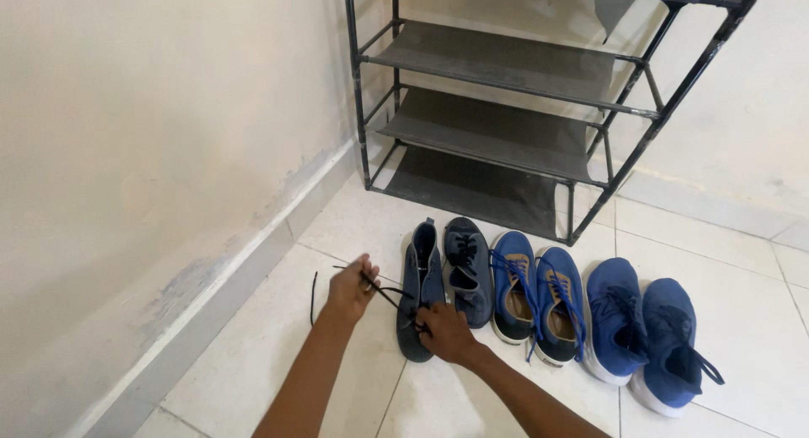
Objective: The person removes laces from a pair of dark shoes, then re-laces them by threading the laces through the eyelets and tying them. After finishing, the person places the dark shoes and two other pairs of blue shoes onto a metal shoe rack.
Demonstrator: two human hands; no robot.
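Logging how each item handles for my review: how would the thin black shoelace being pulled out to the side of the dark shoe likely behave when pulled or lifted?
The thin black shoelace is probably floppy: its loose end curves limply over the white tiled floor. It likely weighs very little, being so thin. Where it runs between the left hand and the dark grey lace-up shoe, it looks straighter, so tension seems to hold it.

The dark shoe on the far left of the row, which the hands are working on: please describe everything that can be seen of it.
The dark navy shoe is a high-top sneaker that looks like canvas, with a dark sole edge. It lies on the white tiled floor at the left end of a row of six shoes, tilted onto its side, with its opening toward the shoe rack. Its black lace is loose. The left hand pulls one strand outward, and the right hand rests at the toe end. Its pair stands beside it.
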